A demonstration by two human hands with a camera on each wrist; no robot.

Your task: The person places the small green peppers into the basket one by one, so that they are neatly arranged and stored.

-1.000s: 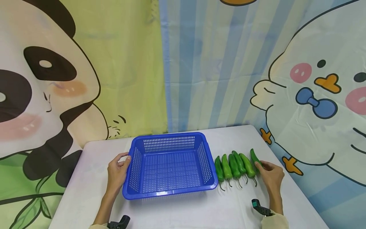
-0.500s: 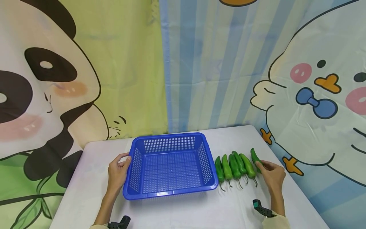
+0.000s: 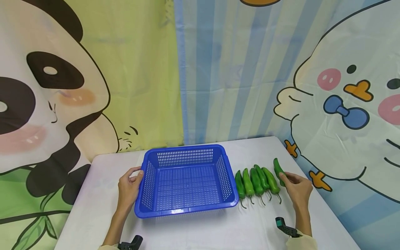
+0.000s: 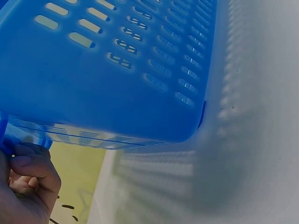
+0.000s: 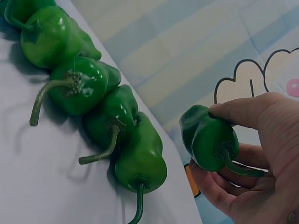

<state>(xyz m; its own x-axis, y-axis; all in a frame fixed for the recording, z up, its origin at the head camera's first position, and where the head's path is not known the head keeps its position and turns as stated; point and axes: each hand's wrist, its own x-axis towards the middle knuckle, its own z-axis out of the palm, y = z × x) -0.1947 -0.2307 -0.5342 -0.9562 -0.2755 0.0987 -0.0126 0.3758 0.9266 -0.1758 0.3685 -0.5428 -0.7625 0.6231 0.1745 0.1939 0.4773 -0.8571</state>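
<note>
A blue plastic basket with slotted walls stands on the white table, its inside bare. My left hand grips the basket's left rim; the left wrist view shows the curled fingers at that rim beside the basket wall. Right of the basket, several green peppers lie side by side in a row, stems toward me. At the row's right end my right hand pinches one more green pepper between thumb and fingers, its stem pointing to the palm and its tip pointing away.
The white table has its far edge against hanging cloths, one with a panda and one with a white bird. Dark wrist cameras sit on both wrists. The row's nearest pepper lies just left of the held one.
The pepper in my right hand has risen and moved slightly away from me, apart from the row. My left hand and the basket have stayed in place.
</note>
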